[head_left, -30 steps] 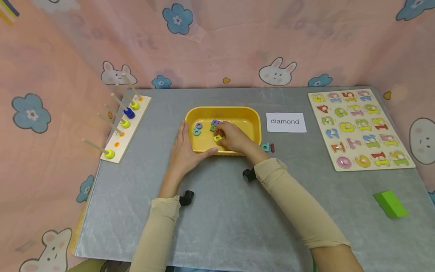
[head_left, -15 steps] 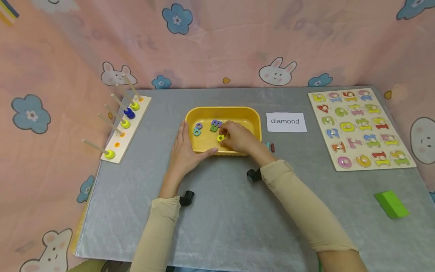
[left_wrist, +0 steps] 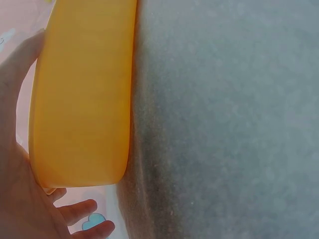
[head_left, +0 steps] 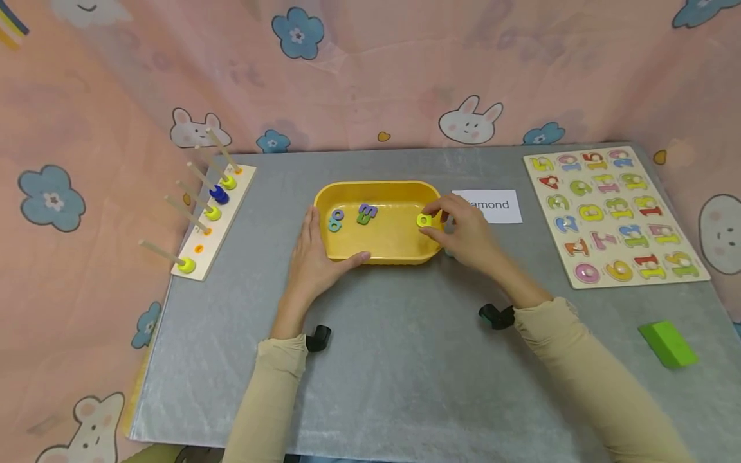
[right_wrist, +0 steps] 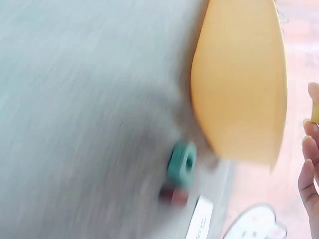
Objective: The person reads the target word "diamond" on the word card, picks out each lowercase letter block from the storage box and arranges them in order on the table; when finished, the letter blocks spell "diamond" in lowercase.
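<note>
My right hand point(head_left: 469, 235) pinches a yellow letter "a" point(head_left: 424, 220) between thumb and fingertips, over the right end of a yellow tray point(head_left: 382, 258). Against the tray's front left corner rests my left hand point(head_left: 314, 260), its fingers extended along the side and its thumb along the front rim. Inside the tray lie a purple "m" point(head_left: 369, 209), a green letter point(head_left: 363, 219), a purple "o" point(head_left: 338, 215) and a teal letter point(head_left: 334, 225). In the right wrist view, a teal letter "d" point(right_wrist: 182, 163) and a dark red stick-shaped letter point(right_wrist: 174, 195) lie beside the tray.
A white card point(head_left: 499, 212) reading "diamond" lies right of the tray, partly behind my right hand. Farther right are a number puzzle board point(head_left: 616, 215) and a green block point(head_left: 669, 344). A peg board point(head_left: 217, 218) with upright sticks stands at left.
My right hand has picked the yellow "a" from the middle of the tray and carried it right, toward the tray's right end. My left hand has stayed at the tray's corner.
</note>
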Demonstrator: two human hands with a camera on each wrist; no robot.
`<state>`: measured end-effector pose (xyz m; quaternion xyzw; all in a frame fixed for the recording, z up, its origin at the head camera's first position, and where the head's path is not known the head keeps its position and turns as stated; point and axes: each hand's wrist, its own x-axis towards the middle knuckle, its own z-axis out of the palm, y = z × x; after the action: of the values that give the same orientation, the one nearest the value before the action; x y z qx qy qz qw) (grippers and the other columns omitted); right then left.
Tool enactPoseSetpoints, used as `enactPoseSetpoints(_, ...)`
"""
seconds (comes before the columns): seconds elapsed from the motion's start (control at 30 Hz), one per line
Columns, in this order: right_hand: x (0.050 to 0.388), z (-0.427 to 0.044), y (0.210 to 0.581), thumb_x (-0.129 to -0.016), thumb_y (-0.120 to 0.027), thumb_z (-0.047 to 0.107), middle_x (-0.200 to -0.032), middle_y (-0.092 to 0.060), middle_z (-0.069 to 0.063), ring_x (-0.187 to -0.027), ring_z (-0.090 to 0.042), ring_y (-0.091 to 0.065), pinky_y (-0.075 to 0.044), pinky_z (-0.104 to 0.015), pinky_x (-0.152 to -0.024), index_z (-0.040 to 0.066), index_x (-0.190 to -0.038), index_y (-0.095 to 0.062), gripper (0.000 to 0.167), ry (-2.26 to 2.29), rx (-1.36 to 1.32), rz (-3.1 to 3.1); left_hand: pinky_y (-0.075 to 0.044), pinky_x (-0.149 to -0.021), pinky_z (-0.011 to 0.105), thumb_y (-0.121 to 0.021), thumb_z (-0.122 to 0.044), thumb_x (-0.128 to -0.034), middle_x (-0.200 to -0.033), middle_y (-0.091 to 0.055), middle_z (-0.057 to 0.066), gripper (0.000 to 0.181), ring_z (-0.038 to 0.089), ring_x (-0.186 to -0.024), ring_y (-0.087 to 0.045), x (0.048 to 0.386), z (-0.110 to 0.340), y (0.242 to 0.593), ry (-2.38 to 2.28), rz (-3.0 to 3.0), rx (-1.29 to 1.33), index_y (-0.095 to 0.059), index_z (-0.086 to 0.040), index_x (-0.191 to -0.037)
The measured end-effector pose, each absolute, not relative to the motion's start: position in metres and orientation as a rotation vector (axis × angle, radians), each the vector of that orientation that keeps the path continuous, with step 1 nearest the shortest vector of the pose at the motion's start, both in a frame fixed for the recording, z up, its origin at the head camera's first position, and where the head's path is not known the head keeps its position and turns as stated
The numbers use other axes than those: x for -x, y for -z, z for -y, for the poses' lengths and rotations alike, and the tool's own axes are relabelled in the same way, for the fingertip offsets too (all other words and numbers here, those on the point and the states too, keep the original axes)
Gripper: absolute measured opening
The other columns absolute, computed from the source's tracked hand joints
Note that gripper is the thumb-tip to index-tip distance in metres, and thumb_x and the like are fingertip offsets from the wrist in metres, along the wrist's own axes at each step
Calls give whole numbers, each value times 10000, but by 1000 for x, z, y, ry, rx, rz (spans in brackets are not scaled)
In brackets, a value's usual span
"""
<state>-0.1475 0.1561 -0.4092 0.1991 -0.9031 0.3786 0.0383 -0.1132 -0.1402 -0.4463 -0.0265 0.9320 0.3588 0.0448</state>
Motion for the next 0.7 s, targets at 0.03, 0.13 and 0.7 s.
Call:
enactPoseSetpoints(0.03,147,-163,409,-908,-841,74,-1084,-683,-150,-944,-288,-561,-471,-395,-809,1,-1172,-713,302,-1141,-593,2770,-159,-1314,619,-815,-725,-768,-1810,-13,64,1388,330,-1658,-135,113,140,446,-1098,-2849,79,46,-201,-1721)
enactPoseSetpoints(0.13,145,-186,412,-907,-836,53,-1082,-687,-152,-947,-280,-565,-451,-356,-811,1,-1171,-717,294,-1101,-552,2769,-159,-1313,621,-816,-721,-769,-1810,-16,66,1385,328,-1658,-136,114,140,447,-1099,-2849,79,47,-203,-1721)
enactPoseSetpoints(0.7,137,-248,439,-893,-847,86,-1081,-715,-153,-988,-318,-597,-505,-492,-900,27,-1133,-747,267,-968,-495,3169,-161,-1316,612,-814,-722,-768,-1810,-11,60,1385,327,-1658,-133,112,140,446,-1107,-2846,82,43,-199,-1722)
